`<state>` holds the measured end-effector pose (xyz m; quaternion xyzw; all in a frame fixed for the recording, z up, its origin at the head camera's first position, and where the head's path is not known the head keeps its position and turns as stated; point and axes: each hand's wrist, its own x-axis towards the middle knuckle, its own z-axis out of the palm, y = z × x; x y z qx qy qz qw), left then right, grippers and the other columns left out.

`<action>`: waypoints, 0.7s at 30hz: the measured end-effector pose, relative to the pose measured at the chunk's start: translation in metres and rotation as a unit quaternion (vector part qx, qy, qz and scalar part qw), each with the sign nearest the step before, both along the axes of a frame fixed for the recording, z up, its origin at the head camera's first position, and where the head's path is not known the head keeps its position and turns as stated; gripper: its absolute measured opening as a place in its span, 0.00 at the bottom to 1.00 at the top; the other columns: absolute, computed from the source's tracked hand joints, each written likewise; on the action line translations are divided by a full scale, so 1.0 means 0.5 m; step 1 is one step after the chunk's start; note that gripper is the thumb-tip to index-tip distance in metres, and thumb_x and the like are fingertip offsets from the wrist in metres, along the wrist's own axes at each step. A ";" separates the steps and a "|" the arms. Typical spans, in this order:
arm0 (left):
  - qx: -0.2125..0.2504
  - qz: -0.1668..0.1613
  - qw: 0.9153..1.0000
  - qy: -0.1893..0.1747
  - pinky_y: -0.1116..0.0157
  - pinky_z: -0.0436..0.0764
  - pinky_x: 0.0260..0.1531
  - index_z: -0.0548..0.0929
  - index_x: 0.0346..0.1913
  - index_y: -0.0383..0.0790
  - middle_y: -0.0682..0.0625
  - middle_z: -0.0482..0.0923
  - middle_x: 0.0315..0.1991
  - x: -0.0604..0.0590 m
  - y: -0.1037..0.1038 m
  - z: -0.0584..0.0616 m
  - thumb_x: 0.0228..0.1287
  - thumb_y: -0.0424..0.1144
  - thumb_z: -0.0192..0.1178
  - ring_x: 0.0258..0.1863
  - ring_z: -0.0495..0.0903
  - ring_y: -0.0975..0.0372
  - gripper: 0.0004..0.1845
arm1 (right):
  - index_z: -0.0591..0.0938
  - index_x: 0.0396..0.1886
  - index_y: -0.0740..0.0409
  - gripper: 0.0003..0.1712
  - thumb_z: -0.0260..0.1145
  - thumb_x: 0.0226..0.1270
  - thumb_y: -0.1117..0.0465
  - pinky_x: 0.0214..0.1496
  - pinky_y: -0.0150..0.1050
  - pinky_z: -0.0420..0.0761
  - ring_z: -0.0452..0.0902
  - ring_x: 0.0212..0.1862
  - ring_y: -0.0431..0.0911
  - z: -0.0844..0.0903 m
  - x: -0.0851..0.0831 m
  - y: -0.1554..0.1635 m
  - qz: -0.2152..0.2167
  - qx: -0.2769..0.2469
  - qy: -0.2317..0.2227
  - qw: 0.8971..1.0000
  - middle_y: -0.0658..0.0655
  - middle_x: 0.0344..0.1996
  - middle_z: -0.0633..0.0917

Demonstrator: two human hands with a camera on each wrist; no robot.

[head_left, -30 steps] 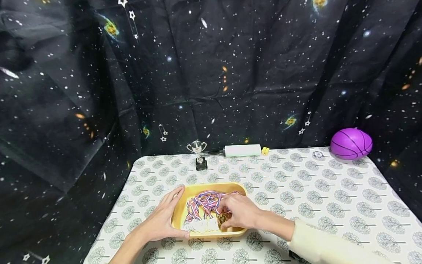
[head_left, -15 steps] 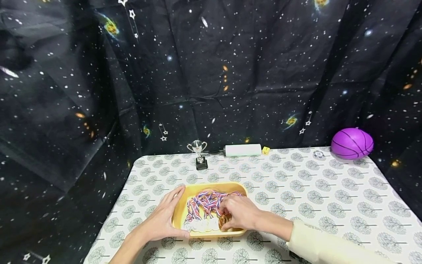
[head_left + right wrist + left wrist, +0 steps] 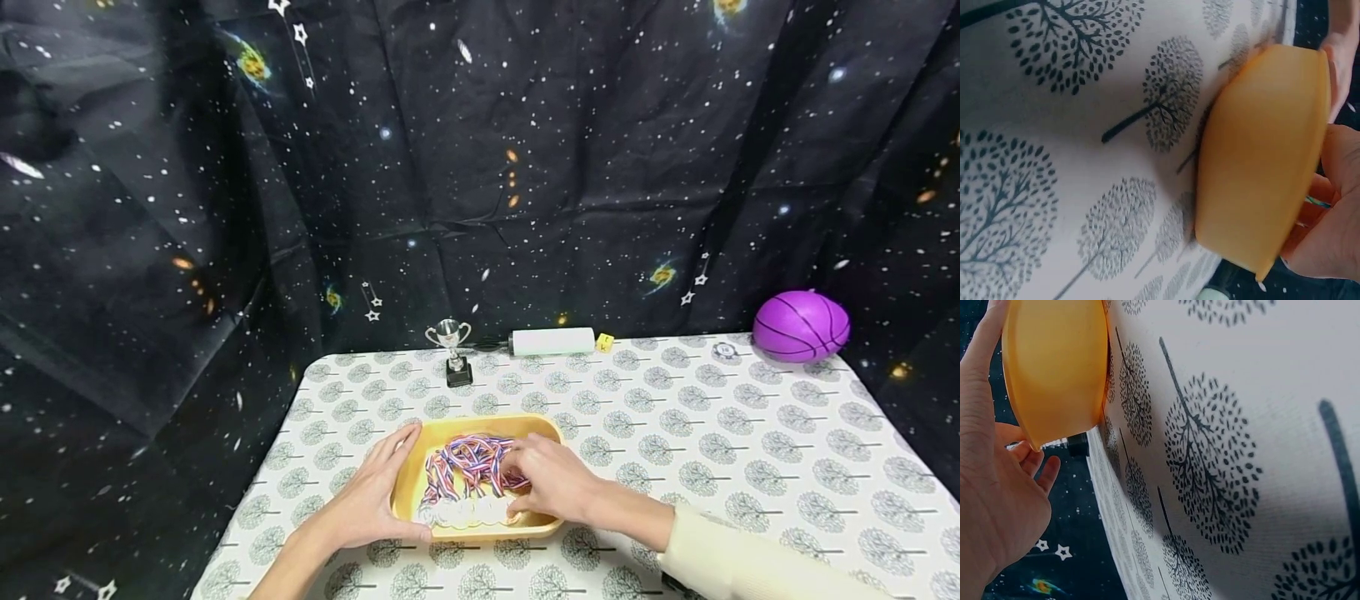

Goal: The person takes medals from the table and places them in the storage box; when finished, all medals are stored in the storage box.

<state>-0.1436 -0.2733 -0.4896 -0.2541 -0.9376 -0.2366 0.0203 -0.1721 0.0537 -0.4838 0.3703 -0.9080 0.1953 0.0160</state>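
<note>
A yellow plastic tray point(image 3: 474, 534) stands near the front of the table. In it, several round medals point(image 3: 462, 510) lie in a row along the near side, shining pale, with red, white and blue striped ribbons point(image 3: 474, 457) heaped behind them. My left hand point(image 3: 366, 496) grips the tray's left end, thumb at the near corner and fingers at the far one; the left wrist view shows its fingertips point(image 3: 1030, 461) at the rim. My right hand point(image 3: 557, 482) reaches in over the right end, thumb and fingers curled at the rightmost medal, which it largely hides.
A small silver trophy cup point(image 3: 450, 343) on a black base stands behind the tray. Farther back lie a white cylinder point(image 3: 552, 342) and a yellow cube point(image 3: 604, 342). A purple ball point(image 3: 801, 327) sits at the back right, beside a small round object point(image 3: 724, 351).
The rightmost medal has gone from dark gold to coppery to pale as my right fingers shift it slightly. My left hand and the tray stay in place.
</note>
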 end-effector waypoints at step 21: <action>0.030 0.003 0.998 -0.051 0.42 0.57 0.76 0.46 0.88 0.48 0.50 0.44 0.87 0.008 -0.025 0.009 0.43 0.66 0.84 0.84 0.50 0.50 0.76 | 0.84 0.65 0.60 0.38 0.84 0.58 0.50 0.67 0.68 0.76 0.80 0.65 0.61 0.045 -0.034 0.245 -0.098 -0.158 -0.031 0.982 0.61 0.62 0.85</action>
